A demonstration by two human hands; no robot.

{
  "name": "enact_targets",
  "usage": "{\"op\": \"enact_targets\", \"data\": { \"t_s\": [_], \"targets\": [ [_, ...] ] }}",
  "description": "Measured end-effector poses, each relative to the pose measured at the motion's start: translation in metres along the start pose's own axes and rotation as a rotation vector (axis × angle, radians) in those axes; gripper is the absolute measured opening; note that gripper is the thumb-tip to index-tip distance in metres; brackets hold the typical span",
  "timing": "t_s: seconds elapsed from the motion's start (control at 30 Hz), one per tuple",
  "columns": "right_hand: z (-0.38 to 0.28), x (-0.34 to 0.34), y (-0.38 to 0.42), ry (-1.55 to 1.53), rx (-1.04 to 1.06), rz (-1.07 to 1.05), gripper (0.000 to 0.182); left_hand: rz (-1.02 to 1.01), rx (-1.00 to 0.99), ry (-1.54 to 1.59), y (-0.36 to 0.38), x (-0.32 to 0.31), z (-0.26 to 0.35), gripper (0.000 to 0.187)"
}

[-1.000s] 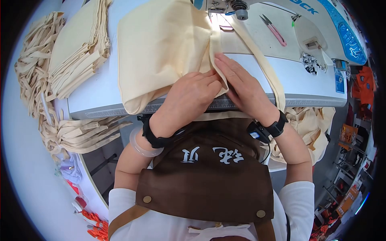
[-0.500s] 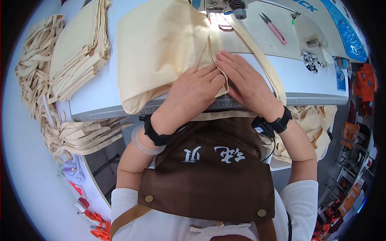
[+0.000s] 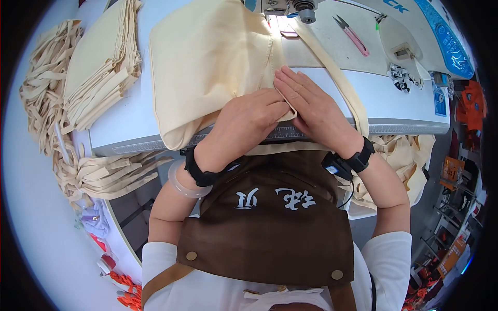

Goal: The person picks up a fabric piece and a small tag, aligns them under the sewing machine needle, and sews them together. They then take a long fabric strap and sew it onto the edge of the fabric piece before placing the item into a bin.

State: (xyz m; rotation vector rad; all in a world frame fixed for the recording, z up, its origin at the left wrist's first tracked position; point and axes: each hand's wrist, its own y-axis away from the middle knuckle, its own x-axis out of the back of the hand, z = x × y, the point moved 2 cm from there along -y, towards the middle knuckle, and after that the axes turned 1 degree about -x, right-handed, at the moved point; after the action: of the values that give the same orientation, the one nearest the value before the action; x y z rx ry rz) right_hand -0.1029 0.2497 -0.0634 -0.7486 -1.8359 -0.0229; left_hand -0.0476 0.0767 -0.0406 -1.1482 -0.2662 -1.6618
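Note:
A cream cloth bag (image 3: 207, 62) lies on the sewing table, its seamed edge running up under the head of the sewing machine (image 3: 304, 11). My left hand (image 3: 251, 116) is closed on the near end of that edge, fingers curled into the fabric. Against the same edge from the other side rests my right hand (image 3: 315, 108), its fingers stretched out and flat, the fingertips near the seam. A small folded corner shows between the two hands. A long cream strap (image 3: 337, 75) curves from the machine down past my right wrist.
Pink-handled snips (image 3: 353, 37) lie on the machine bed. To the left are a stack of cream cloth panels (image 3: 104, 62) and bundles of straps (image 3: 46, 83). More cream fabric (image 3: 404, 166) fills a white bin below right. A ruler strip (image 3: 404, 127) lines the table edge.
The gap in the fabric by the seam has closed, and the edge lies flatter. My right fingers have moved slightly left over it; my left fingers are more curled.

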Motion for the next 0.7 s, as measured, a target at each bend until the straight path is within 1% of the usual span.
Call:
{"op": "enact_targets", "data": {
  "t_s": [0.03,0.13,0.23,0.33,0.43,0.53,0.57,0.63,0.7],
  "targets": [
    [0.0,-0.002,0.001,0.013,0.002,0.008,0.062,-0.002,0.005,-0.01,0.0,0.0,0.001,0.021],
    [0.003,-0.009,0.003,0.098,0.015,0.026,0.056,-0.046,0.105,-0.035,0.0,0.01,0.01,0.026],
    [0.003,-0.008,0.002,0.161,0.053,0.026,0.052,-0.007,-0.068,-0.244,-0.013,0.022,0.011,0.025],
    [0.001,-0.004,0.001,0.247,0.098,0.012,0.054,-0.059,-0.085,-0.436,-0.017,0.028,-0.003,0.026],
    [0.003,0.0,0.003,0.257,0.112,-0.016,0.055,-0.376,0.271,-0.546,-0.022,0.042,-0.012,0.026],
    [0.002,-0.002,0.002,0.21,0.094,0.001,0.054,-0.446,0.451,-0.622,-0.03,0.042,-0.015,0.024],
    [0.001,-0.002,0.002,0.213,0.096,0.001,0.054,-0.377,0.401,-0.595,-0.032,0.04,-0.014,0.029],
    [0.001,-0.001,0.002,0.22,0.1,-0.001,0.053,-0.241,0.298,-0.537,-0.031,0.033,-0.017,0.047],
    [0.001,-0.001,0.003,0.198,0.083,-0.018,0.053,-0.194,0.014,-0.544,-0.033,0.027,-0.02,0.064]
  ]
}}
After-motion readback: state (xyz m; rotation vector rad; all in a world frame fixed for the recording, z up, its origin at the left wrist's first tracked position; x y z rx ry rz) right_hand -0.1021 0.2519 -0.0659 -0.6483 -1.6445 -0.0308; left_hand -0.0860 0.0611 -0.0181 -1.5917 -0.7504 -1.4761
